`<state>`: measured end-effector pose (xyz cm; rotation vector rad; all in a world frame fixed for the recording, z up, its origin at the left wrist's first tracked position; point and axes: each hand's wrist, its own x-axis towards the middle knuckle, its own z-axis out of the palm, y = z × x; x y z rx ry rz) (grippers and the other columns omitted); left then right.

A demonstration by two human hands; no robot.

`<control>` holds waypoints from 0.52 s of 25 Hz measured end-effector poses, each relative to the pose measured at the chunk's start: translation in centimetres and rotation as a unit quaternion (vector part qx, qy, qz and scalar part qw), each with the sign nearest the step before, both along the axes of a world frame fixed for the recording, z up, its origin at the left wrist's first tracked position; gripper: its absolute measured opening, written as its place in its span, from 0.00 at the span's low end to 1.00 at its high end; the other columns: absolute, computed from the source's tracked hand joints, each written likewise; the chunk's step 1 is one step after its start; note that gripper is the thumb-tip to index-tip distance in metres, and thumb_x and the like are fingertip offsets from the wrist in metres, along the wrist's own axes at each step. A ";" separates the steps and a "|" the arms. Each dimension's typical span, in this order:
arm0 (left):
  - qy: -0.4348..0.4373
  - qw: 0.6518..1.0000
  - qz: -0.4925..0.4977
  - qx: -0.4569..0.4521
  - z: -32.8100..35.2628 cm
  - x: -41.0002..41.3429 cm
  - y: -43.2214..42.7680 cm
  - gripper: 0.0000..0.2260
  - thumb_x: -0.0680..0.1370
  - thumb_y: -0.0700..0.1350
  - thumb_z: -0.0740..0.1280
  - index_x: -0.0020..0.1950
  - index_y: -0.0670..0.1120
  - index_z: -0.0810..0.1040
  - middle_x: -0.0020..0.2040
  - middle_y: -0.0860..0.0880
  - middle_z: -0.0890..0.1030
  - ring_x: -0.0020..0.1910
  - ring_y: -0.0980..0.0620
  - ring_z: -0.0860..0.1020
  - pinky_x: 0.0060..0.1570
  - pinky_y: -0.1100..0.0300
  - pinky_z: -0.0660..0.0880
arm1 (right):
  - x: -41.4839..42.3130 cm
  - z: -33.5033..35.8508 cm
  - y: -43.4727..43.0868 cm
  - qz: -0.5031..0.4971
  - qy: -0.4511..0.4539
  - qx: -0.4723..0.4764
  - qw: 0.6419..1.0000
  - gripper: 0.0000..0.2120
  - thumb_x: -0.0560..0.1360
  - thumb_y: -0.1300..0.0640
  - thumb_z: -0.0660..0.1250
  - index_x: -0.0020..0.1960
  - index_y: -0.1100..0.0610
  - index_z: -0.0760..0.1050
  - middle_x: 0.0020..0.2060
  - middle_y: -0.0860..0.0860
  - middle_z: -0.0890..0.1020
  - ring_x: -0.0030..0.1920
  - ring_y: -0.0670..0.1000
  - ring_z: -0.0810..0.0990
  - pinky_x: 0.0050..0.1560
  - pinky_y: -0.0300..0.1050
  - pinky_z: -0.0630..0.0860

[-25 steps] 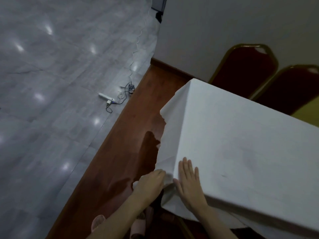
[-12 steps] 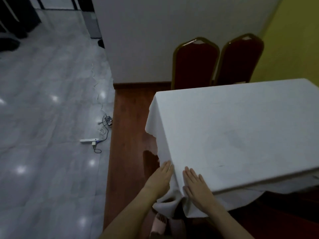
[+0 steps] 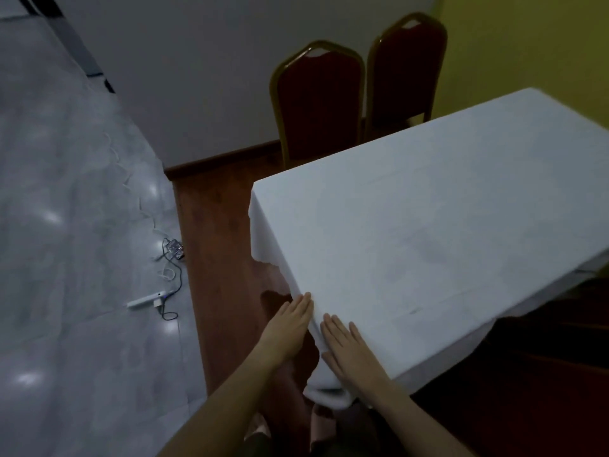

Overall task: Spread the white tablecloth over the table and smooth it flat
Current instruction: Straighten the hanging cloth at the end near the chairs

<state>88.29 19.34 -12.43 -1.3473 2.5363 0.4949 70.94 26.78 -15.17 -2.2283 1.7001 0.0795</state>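
The white tablecloth point(image 3: 428, 232) covers the whole table top and hangs down over its sides. At the near left corner, its loose corner droops in a fold point(image 3: 326, 390). My left hand point(image 3: 290, 324) lies flat with straight fingers against the cloth hanging on the left side. My right hand point(image 3: 346, 347) presses palm down on the top at that corner, fingers slightly apart. Neither hand grips the cloth. The table itself is hidden under the cloth.
Two red chairs with gold frames, one point(image 3: 318, 100) beside the other point(image 3: 407, 67), stand behind the table against a white wall. Red-brown wooden floor point(image 3: 214, 258) lies left of the table, grey tiles point(image 3: 82, 225) beyond. A white power strip point(image 3: 145, 300) with cables lies on the tiles.
The view has swung right and back, showing more of the table top. My left hand opened from a curled grip on the hanging corner to a flat press; my right hand stayed flat at the corner.
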 end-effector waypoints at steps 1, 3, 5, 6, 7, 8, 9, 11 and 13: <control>-0.005 1.000 -0.009 0.007 0.1 0.4 -0.9 0.29 0.80 0.36 0.53 0.78 0.41 0.44 0.79 0.44 0.42 0.78 0.48 0.43 0.75 0.53 0.46 | 0.4 -0.1 -0.6 -0.012 -0.002 -0.001 1.000 0.30 0.82 0.45 0.38 0.71 0.60 0.67 0.71 0.55 0.70 0.71 0.54 0.68 0.72 0.49 0.46; -0.010 1.000 -0.026 0.010 0.1 1.2 -3.0 0.29 0.79 0.36 0.53 0.78 0.41 0.45 0.79 0.43 0.42 0.78 0.47 0.43 0.75 0.52 0.46 | 0.8 -0.2 -2.0 -0.027 0.004 -0.003 1.000 0.28 0.82 0.45 0.43 0.73 0.61 0.65 0.72 0.56 0.68 0.72 0.54 0.65 0.72 0.48 0.46; -0.010 0.999 -0.049 0.005 0.2 2.1 -5.2 0.30 0.79 0.35 0.53 0.78 0.42 0.45 0.79 0.43 0.42 0.78 0.47 0.43 0.75 0.51 0.46 | 1.2 -0.3 -3.2 -0.038 0.021 0.002 0.999 0.28 0.82 0.45 0.45 0.73 0.61 0.65 0.73 0.55 0.66 0.73 0.54 0.64 0.72 0.49 0.46; -0.009 0.998 -0.066 0.004 0.3 2.5 -6.1 0.30 0.78 0.34 0.54 0.78 0.42 0.45 0.79 0.43 0.43 0.78 0.46 0.43 0.76 0.50 0.46 | 1.5 -0.3 -3.6 -0.044 0.028 0.003 0.999 0.28 0.82 0.45 0.43 0.73 0.61 0.65 0.73 0.55 0.65 0.74 0.54 0.63 0.72 0.50 0.46; -0.004 0.996 -0.086 0.002 0.3 3.0 -7.1 0.30 0.78 0.34 0.54 0.78 0.42 0.45 0.79 0.43 0.43 0.78 0.46 0.43 0.76 0.49 0.47 | 2.1 -0.4 -4.1 -0.053 0.032 -0.005 0.998 0.29 0.82 0.44 0.41 0.73 0.60 0.65 0.74 0.55 0.65 0.74 0.54 0.61 0.72 0.50 0.46; 0.001 0.994 -0.108 -0.004 0.3 3.5 -8.2 0.30 0.78 0.33 0.54 0.78 0.42 0.46 0.79 0.43 0.43 0.78 0.46 0.44 0.76 0.49 0.47 | 2.7 -0.4 -4.7 -0.071 0.033 -0.008 0.997 0.30 0.82 0.43 0.41 0.73 0.60 0.65 0.74 0.55 0.64 0.74 0.53 0.60 0.71 0.51 0.46; 0.003 0.992 -0.126 -0.009 0.5 3.9 -9.0 0.30 0.78 0.34 0.54 0.78 0.42 0.46 0.79 0.43 0.43 0.78 0.46 0.44 0.76 0.48 0.47 | 3.3 -0.3 -5.2 -0.089 0.035 -0.011 0.995 0.30 0.82 0.43 0.41 0.73 0.60 0.65 0.74 0.54 0.64 0.74 0.53 0.59 0.71 0.51 0.45; 0.004 0.989 -0.148 -0.011 0.7 5.2 -11.3 0.29 0.79 0.34 0.54 0.78 0.41 0.46 0.79 0.42 0.43 0.78 0.45 0.43 0.76 0.48 0.46 | 5.1 0.2 -6.7 -0.115 0.035 0.014 0.993 0.30 0.82 0.43 0.41 0.72 0.60 0.65 0.73 0.54 0.64 0.73 0.54 0.62 0.71 0.50 0.44; 0.005 0.988 -0.156 -0.002 0.7 7.1 -14.0 0.30 0.78 0.35 0.55 0.78 0.40 0.46 0.79 0.41 0.43 0.78 0.45 0.44 0.76 0.49 0.47 | 7.3 0.7 -8.4 -0.139 0.020 0.016 0.990 0.31 0.82 0.42 0.41 0.73 0.60 0.64 0.74 0.55 0.63 0.73 0.55 0.63 0.71 0.48 0.42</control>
